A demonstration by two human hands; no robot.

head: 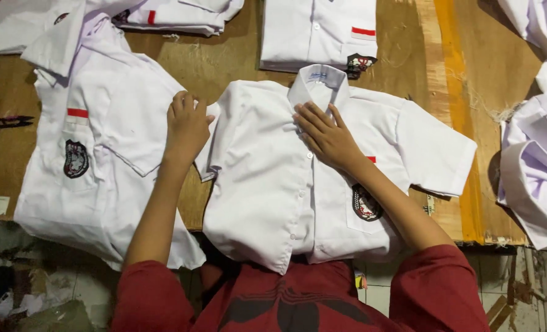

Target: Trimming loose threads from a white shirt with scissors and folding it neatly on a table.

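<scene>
Wooden table (224,61) under white shirts; hands (255,132) on one

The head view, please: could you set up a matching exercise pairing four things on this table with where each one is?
Things:
1. left hand
2. right hand
3. black thread snips
4. folded shirt

Places:
A. at the table's far left edge
B. flat on the button placket below the collar
C. beyond the collar, further up the table
D. on the shirt's sleeve

Pairs: 1-D, 2-B, 3-A, 4-C
</scene>
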